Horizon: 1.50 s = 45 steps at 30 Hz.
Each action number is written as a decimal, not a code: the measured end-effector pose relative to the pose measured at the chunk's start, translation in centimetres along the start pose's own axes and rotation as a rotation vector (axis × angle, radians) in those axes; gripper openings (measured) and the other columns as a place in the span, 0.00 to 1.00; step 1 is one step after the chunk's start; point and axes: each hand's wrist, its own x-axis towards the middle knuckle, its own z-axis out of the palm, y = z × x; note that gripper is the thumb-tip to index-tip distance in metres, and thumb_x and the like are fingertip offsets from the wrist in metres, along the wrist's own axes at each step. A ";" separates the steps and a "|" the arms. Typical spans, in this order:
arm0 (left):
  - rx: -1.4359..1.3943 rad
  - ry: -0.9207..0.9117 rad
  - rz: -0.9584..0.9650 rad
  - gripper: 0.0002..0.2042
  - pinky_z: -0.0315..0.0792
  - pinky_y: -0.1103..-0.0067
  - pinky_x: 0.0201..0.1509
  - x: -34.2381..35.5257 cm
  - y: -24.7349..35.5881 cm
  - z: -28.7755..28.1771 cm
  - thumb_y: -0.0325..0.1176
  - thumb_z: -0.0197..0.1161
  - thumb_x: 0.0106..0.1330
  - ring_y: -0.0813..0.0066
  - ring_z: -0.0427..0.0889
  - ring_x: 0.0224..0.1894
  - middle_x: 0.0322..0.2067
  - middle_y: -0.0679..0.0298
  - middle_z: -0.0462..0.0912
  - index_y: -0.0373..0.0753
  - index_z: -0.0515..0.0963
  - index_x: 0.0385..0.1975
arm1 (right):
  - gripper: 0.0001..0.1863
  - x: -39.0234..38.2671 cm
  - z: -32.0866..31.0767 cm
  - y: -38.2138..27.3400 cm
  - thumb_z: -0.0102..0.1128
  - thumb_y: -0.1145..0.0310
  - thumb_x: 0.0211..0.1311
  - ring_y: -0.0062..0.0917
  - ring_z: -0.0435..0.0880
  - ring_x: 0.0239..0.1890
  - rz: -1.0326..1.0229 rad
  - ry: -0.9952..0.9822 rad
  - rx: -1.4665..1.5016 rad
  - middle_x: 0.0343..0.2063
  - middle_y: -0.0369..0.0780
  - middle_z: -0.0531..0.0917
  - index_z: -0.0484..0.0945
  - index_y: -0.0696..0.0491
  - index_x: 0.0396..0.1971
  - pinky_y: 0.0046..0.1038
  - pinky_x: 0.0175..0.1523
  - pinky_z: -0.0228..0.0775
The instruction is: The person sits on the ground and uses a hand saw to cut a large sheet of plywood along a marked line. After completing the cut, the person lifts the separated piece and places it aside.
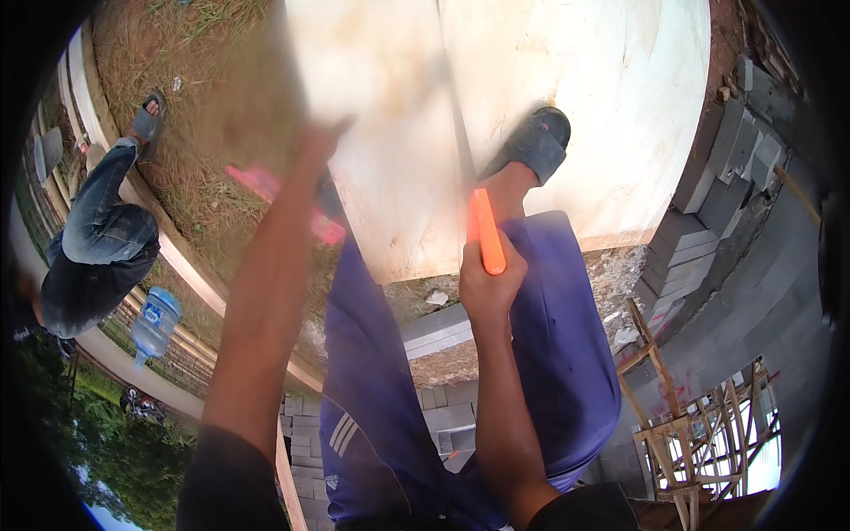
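Observation:
My right hand (493, 281) is closed around the bright orange handle (486, 232) of a tool, above my right knee. Its working end cannot be made out against the white board (575, 106). A dark line runs up the board from near the handle; whether it is a gap, a shadow or part of the tool, I cannot tell. My left hand (320, 146) is smeared by motion at the board's left edge, its fingers unclear. My right foot, in a dark sandal (538, 142), rests on the board.
A pink-red object (257, 181) lies on dry grass, partly behind my left forearm. Further left, another person (102, 239) sits near a long pale beam (177, 239) and a blue water bottle (156, 323). Grey blocks (691, 234) are stacked at right, above a wooden frame (682, 434).

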 end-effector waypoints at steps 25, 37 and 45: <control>-0.184 -0.129 0.049 0.33 0.80 0.66 0.47 -0.1 -1.4 0.8 0.46 0.81 0.55 0.59 0.88 0.41 0.41 0.48 0.88 0.24 0.79 0.51 | 0.07 7.9 2.8 -2.7 0.58 0.75 0.59 0.23 0.77 0.19 0.098 -0.037 -0.149 0.16 0.41 0.78 0.80 0.64 0.30 0.32 0.29 0.71; -0.049 -0.015 0.039 0.33 0.80 0.66 0.46 -0.5 -0.6 1.1 0.48 0.82 0.53 0.59 0.88 0.42 0.43 0.47 0.87 0.24 0.80 0.48 | 0.05 11.9 5.9 -2.0 0.58 0.77 0.57 0.21 0.71 0.19 0.069 -0.007 -0.125 0.14 0.41 0.74 0.76 0.62 0.24 0.30 0.28 0.66; -0.089 0.042 0.040 0.34 0.80 0.65 0.48 -0.5 -0.6 0.3 0.49 0.82 0.53 0.57 0.88 0.44 0.43 0.46 0.87 0.25 0.80 0.48 | 0.14 -0.6 -0.1 0.0 0.56 0.81 0.57 0.18 0.76 0.23 0.014 -0.018 0.012 0.22 0.40 0.82 0.84 0.66 0.42 0.26 0.31 0.70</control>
